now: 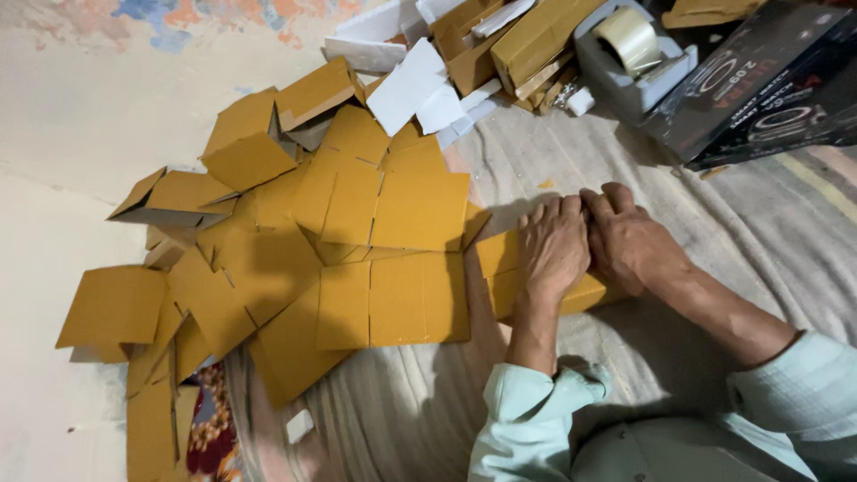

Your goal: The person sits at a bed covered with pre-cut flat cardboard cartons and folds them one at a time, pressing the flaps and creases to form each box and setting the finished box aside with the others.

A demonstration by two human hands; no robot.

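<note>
A small brown cardboard box lies on the striped cloth in front of me. My left hand presses flat on its top, fingers together and pointing away. My right hand lies beside it, palm down on the same box, the two hands touching at the fingers. Left of the box spreads a heap of flattened brown cardboard blanks, and several folded boxes lie at the heap's far side.
A grey tape dispenser with a clear tape roll stands at the top right. Next to it lie black printed cartons. White foam pieces and more brown boxes pile at the top. A pale floor lies left.
</note>
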